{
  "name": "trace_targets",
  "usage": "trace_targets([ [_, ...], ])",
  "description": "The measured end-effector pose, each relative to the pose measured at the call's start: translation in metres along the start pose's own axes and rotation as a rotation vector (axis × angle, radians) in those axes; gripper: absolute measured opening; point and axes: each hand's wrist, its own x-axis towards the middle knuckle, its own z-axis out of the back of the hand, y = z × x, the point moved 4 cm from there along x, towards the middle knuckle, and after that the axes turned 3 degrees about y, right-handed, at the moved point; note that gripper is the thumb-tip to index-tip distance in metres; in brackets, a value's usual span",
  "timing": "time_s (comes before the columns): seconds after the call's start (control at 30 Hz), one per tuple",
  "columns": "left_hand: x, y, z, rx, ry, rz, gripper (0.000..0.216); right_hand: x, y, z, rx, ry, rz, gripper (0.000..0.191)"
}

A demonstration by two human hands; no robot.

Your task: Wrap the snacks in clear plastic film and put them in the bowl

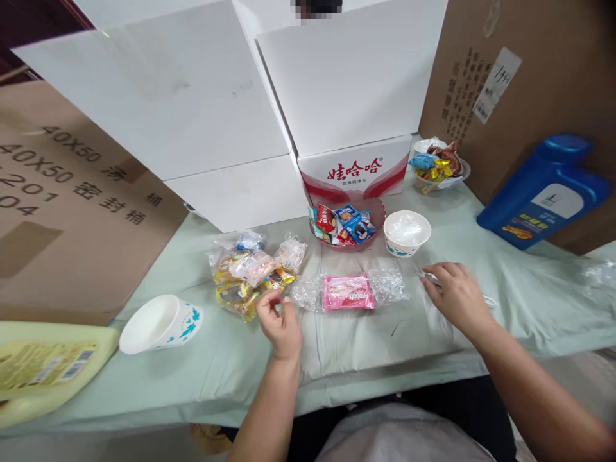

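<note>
My left hand (279, 321) rests on the pale green cloth (366, 346) with its fingers curled in a pinch, right beside a heap of yellow snack packets in clear wrap (250, 273). My right hand (455, 294) lies knuckles-up to the right, fingers bent over a bit of clear plastic wrap (430, 277). Between the hands lies a pink snack packet (349, 292) in a clear bag. Behind it stand a pink bowl of mixed sweets (346, 224) and a white paper bowl (407, 232).
A tipped white paper bowl with a blue pattern (161, 323) lies at the left, near a yellow-green bottle (43, 369). White cartons (346, 83) and brown cardboard (72, 205) wall the back. A blue jug (543, 192) and another dish of sweets (437, 167) sit at the right.
</note>
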Motion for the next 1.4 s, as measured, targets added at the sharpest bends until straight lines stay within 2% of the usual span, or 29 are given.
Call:
trace_targets([
  [0.07, -0.001, -0.012, -0.004, 0.046, 0.104, -0.138, 0.014, 0.001, 0.022, 0.002, 0.167, -0.016, 0.123, 0.026],
  [0.13, -0.004, -0.021, -0.014, 0.144, 0.305, -0.264, 0.025, 0.003, 0.045, -0.003, 0.259, 0.039, 0.217, 0.031],
  [0.23, -0.010, -0.022, -0.030, 0.267, 0.557, -0.330, 0.042, 0.011, 0.067, -0.020, 0.256, 0.137, 0.266, 0.047],
  [0.3, -0.010, -0.022, -0.032, 0.295, 0.586, -0.323, 0.037, 0.015, 0.071, -0.031, 0.251, 0.216, 0.275, 0.036],
  [0.37, -0.008, -0.025, -0.026, 0.328, 0.526, -0.324, 0.025, 0.018, 0.067, -0.037, 0.276, 0.286, 0.248, 0.022],
  [0.4, -0.007, -0.028, -0.021, 0.346, 0.490, -0.337, 0.019, 0.020, 0.063, -0.037, 0.298, 0.302, 0.216, 0.022],
  [0.47, -0.006, -0.038, -0.010, 0.367, 0.450, -0.384, 0.014, 0.024, 0.050, -0.029, 0.342, 0.268, 0.128, 0.024],
  [0.53, -0.006, -0.050, 0.000, 0.361, 0.489, -0.435, 0.015, 0.028, 0.036, -0.015, 0.374, 0.163, 0.048, 0.023],
  [0.6, -0.010, -0.062, 0.006, 0.351, 0.649, -0.485, 0.018, 0.031, 0.024, 0.003, 0.368, 0.013, 0.003, 0.022],
  [0.7, -0.022, -0.077, 0.014, 0.363, 0.980, -0.527, 0.021, 0.030, 0.020, 0.027, 0.344, -0.172, -0.008, 0.023],
  [0.77, -0.030, -0.085, 0.018, 0.363, 1.136, -0.506, 0.019, 0.025, 0.029, 0.034, 0.383, -0.167, 0.054, 0.024],
  [0.83, -0.033, -0.090, 0.019, 0.338, 1.223, -0.456, 0.012, 0.020, 0.047, 0.031, 0.444, -0.050, 0.187, 0.024],
  [0.93, -0.030, -0.090, 0.013, 0.303, 1.211, -0.410, 0.010, 0.014, 0.071, 0.014, 0.444, 0.156, 0.358, 0.027],
  [1.0, -0.021, -0.083, 0.008, 0.354, 1.105, -0.421, 0.018, 0.012, 0.076, 0.001, 0.364, 0.266, 0.339, 0.031],
  [1.13, 0.008, -0.067, 0.008, 0.565, 0.682, -0.369, 0.039, 0.004, 0.069, -0.007, 0.176, 0.508, 0.226, 0.029],
  [1.2, 0.016, -0.072, 0.009, 0.500, 0.508, -0.359, 0.035, -0.001, 0.067, -0.002, 0.144, 0.587, 0.246, 0.022],
  [1.23, 0.015, -0.077, 0.005, 0.420, 0.500, -0.378, 0.031, -0.002, 0.066, 0.000, 0.145, 0.603, 0.268, 0.018],
  [1.27, 0.012, -0.084, -0.002, 0.330, 0.559, -0.410, 0.028, -0.002, 0.066, 0.001, 0.151, 0.597, 0.294, 0.015],
  [1.33, 0.000, -0.098, -0.025, 0.187, 0.814, -0.485, 0.028, 0.002, 0.067, -0.002, 0.154, 0.518, 0.330, 0.015],
  [1.4, -0.013, -0.105, -0.050, 0.173, 1.057, -0.529, 0.035, 0.007, 0.066, -0.012, 0.129, 0.369, 0.317, 0.021],
])
